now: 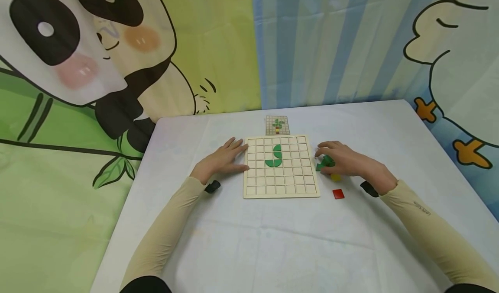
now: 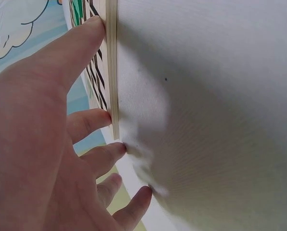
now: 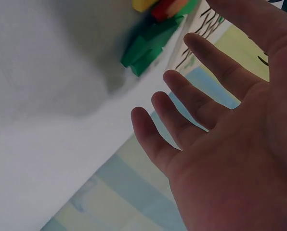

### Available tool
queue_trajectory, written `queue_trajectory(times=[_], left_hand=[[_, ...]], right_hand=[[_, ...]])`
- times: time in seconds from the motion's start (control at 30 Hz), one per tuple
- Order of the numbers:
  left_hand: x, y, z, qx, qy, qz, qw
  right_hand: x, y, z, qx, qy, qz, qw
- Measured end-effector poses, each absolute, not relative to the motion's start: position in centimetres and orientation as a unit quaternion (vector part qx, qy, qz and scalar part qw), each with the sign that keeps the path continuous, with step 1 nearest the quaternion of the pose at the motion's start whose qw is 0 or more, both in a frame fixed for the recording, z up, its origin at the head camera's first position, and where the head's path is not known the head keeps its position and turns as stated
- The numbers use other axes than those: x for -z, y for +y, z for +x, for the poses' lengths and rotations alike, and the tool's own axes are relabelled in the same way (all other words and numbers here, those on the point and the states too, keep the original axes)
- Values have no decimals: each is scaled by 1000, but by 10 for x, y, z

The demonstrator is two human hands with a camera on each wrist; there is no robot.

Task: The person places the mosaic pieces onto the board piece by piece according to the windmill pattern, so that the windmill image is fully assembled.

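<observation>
A pale wooden grid board (image 1: pixel 280 191) lies flat on the table, with several green rounded pieces (image 1: pixel 270 163) on its squares. My left hand (image 1: pixel 222 161) rests at the board's left side, fingers spread. In the left wrist view its thumb (image 2: pixel 93 26) and forefinger touch the board edge (image 2: pixel 112 72). Right of the board, my right hand (image 1: pixel 345 159) hovers over a small heap of green pieces (image 1: pixel 328 160), its fingers loosely bent. The right wrist view shows those green pieces (image 3: pixel 148 45) apart from the visible fingers (image 3: pixel 199 45); the thumb tip is out of frame.
Behind the board lies a small pattern card (image 1: pixel 277 125) with a grid and coloured shapes. A yellow piece (image 1: pixel 335 178) is partly under the right hand, and a red square piece (image 1: pixel 338 194) lies nearer the front. A cartoon-printed curtain (image 1: pixel 218 46) hangs behind the white table (image 1: pixel 273 241).
</observation>
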State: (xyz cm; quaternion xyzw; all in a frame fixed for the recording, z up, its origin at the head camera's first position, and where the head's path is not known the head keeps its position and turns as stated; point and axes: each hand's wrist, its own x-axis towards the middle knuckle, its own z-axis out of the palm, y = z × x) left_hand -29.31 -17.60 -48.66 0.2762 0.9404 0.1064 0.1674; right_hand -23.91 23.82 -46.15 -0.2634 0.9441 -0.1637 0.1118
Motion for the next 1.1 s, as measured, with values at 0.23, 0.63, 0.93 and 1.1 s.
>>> queue_trajectory(times=[0.23,0.63,0.93,1.1], left_hand=[[490,-176,-294,-107,941,272,170],[488,-177,-294,-104,940,278,168],[486,-177,-295,-107,939,279,168],[487,-177,-293,-111,940,276,170]], right_hand=[[472,241,-236,174,938,-283,96],[475,242,-233,185,938,-281,86],[475,241,-238,172,952,-246,66],[469,238,-242,168,958,-219,77]])
